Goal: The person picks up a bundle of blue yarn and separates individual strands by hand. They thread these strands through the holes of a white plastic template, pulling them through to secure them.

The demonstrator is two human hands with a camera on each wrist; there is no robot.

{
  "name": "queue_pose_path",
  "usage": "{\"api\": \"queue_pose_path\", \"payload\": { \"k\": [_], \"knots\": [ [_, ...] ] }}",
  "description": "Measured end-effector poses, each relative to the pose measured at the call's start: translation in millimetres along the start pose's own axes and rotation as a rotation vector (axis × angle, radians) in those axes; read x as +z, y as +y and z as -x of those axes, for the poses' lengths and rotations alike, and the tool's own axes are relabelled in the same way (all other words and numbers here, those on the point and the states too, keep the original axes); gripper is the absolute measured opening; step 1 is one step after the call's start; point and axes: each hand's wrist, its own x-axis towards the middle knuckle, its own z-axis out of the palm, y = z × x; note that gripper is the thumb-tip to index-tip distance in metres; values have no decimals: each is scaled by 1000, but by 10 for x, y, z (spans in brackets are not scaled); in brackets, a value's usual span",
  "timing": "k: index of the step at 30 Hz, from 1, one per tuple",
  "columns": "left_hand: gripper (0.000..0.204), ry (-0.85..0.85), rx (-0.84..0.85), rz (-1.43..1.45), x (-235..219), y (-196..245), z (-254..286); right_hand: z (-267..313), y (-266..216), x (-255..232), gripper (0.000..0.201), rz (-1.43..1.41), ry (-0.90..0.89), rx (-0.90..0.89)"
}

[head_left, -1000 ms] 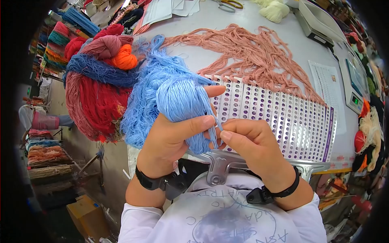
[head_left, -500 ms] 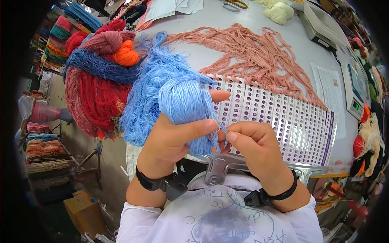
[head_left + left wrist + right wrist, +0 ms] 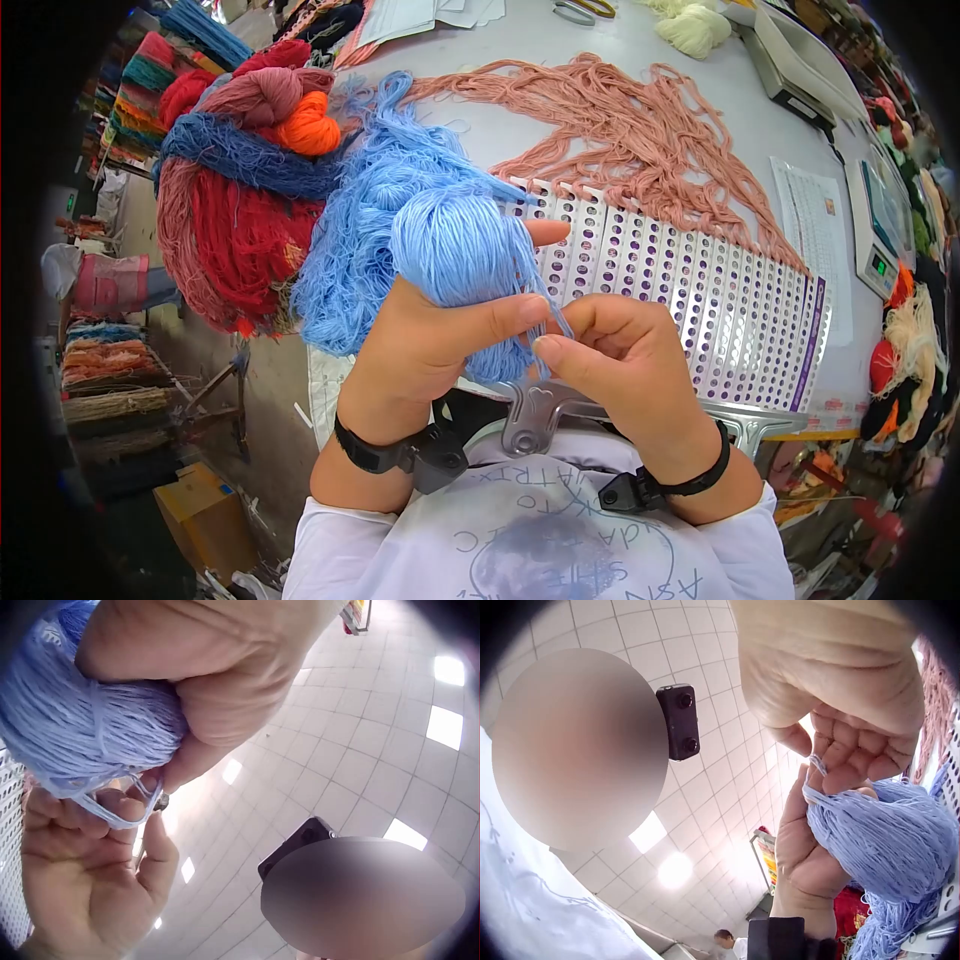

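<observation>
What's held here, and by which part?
The left hand holds a rounded light-blue yarn bundle, thumb across its near side; the right hand holds loose strands trailing from it.

Nearer me than my fingers (image 3: 562, 354), my shirt (image 3: 540, 535) reads "TO" and, partly, "ATRIX"; rightward, the scale's (image 3: 872, 232) green digits (image 3: 880, 264) are illegible.

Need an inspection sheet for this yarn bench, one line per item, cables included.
Surface: pale table, partly covered.
Job's things: blue yarn bundle with loose strands; blue yarn pile beside it; perforated white strips.
Clutter: pink yarn, multicoloured yarn heap, papers, scissors.
Hands: left hand grips the bundle; right hand holds its strands.
Cables: possible dark cord near the digital scale; ends unclear.
Surroundings: stacked yarn at left, cardboard box on the floor.
</observation>
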Motion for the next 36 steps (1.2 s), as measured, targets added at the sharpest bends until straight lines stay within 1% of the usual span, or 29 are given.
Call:
{"api": "queue_pose_path", "payload": {
  "k": [2,6,12,17,21,24,27,30,32,33,35,36],
  "knots": [
    [57,-2,21,-25,1,1,-5,-2,18,25,13,-24,73,-11],
    [57,-3,37,-44,5,6,-3,-2,24,24,12,-3,75,-35],
    [56,21,41,3,20,38,7,-5,57,15,9,-38,61,-73],
    [59,-46,3,30,-49,34,13,-6,61,7,8,-74,39,-65],
    [62,-57,-3,41,-88,12,4,1,44,19,9,-101,35,-50],
    [65,-83,29,37,-117,0,-6,-6,58,9,9,-109,26,-65],
    [67,-94,2,26,-130,21,-6,-1,60,5,8,-117,24,-76],
    [68,-91,-29,96,-125,16,-5,-21,87,22,6,-102,53,-84],
    [64,-90,-4,103,-129,0,-16,-77,144,47,4,-25,104,-318],
    [64,-92,0,103,-160,-18,-40,-75,129,47,4,-22,104,-322],
    [59,-312,46,206,-263,-32,-100,-67,70,40,7,-24,163,-298],
    [59,-317,53,205,-290,2,-87,-55,-6,-2,7,-19,163,-306]
  ]
}}
